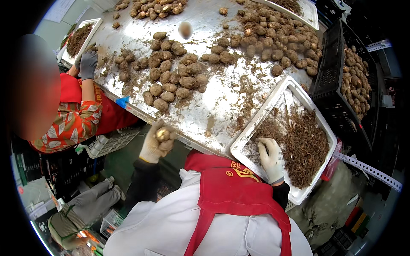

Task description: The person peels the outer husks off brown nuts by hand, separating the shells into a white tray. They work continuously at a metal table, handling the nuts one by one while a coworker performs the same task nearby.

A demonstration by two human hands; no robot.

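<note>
My left hand [153, 146], in a soiled pale work glove, is shut on a small taro corm [162, 134] just off the table's front edge. The end of the corm facing up looks pale and yellowish. My right hand [272, 161], gloved in white, is over the near side of a white foam tray [237, 145]. Its fingers are bent downward, and whatever they may hold is hidden. Brown fibrous peelings [304, 144] fill much of the tray. Ahead of my left hand, several hairy brown taro corms [174, 80] lie in a loose group on the metal table [205, 108].
A larger taro heap [272, 35] covers the far right of the table. Beside the foam tray, a black plastic crate [330, 73] stands against more taros [355, 80]. At left, a co-worker's grey-gloved hand [88, 64] is near another foam tray [96, 24]. A blue scrap [122, 101] sits on the edge.
</note>
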